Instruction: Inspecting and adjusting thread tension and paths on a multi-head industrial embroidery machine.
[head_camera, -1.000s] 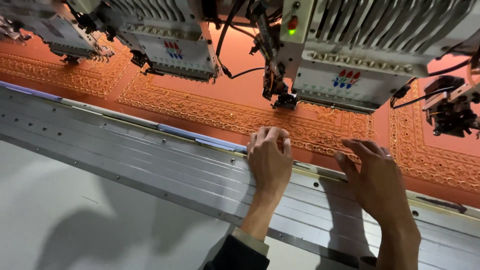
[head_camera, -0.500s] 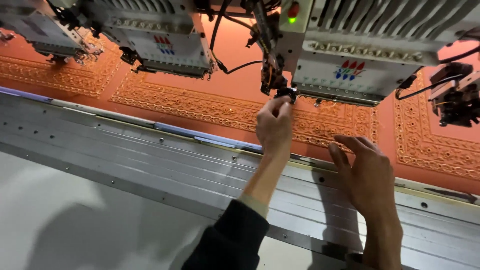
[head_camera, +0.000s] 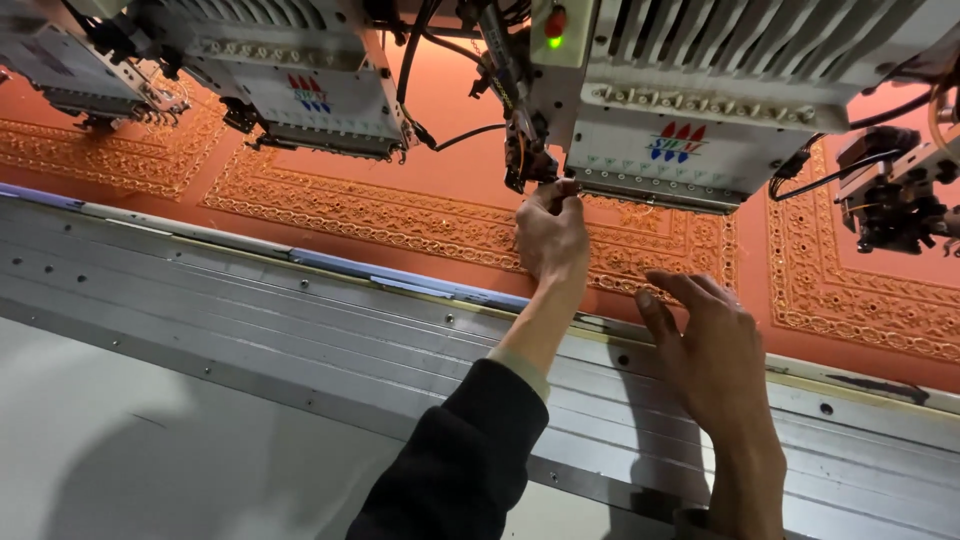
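From the head camera, the left hand (head_camera: 550, 232) is reaching up to the lower front edge of an embroidery machine head (head_camera: 700, 110), its grip pinched narrow, fingertips (head_camera: 562, 190) closing together at the needle area (head_camera: 535, 165); whether a thread is lying between them is too small to tell. The right hand (head_camera: 712, 345) is resting with its grip wide, fingers spread and slightly curled, over the near edge of the orange fabric (head_camera: 460, 110) and the metal frame rail (head_camera: 300, 330) of the counter. The fabric is lying flat under the machine heads, carrying bands of golden embroidery (head_camera: 400, 215), one band running directly beneath the left hand. A second machine head (head_camera: 300, 85) is hanging to the left, well apart from both hands. A green lamp (head_camera: 553, 42) is glowing above the left hand. No containers are showing here.
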